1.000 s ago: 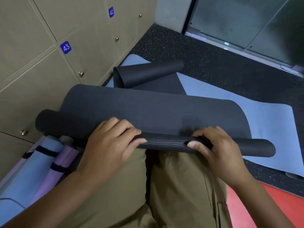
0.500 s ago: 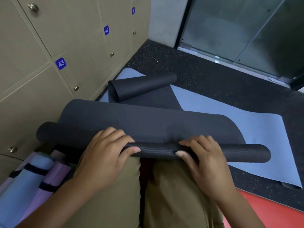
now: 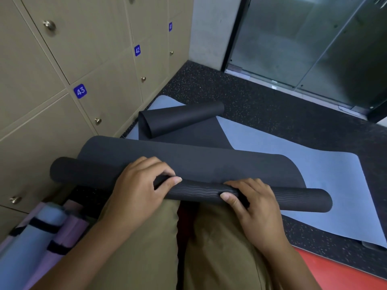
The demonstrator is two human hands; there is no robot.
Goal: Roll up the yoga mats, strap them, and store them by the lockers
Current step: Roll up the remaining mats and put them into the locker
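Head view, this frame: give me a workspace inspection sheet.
Surface: dark speckled floor, red floor patch at lower right.
Job's things: black mat partly rolled at its near edge; blue mat flat beneath; second black mat loosely curled beyond; strapped rolled mats by the lockers.
Clutter: nothing seen.
Grippers: left hand and right hand both grip the roll, fingers curled over it.
Cables: nothing seen.
Surroundings: glass doors, grey pillar.

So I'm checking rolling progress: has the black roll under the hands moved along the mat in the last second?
Cannot tell. The head camera tilted up, and the black roll sits about as far from the curled black mat as before.
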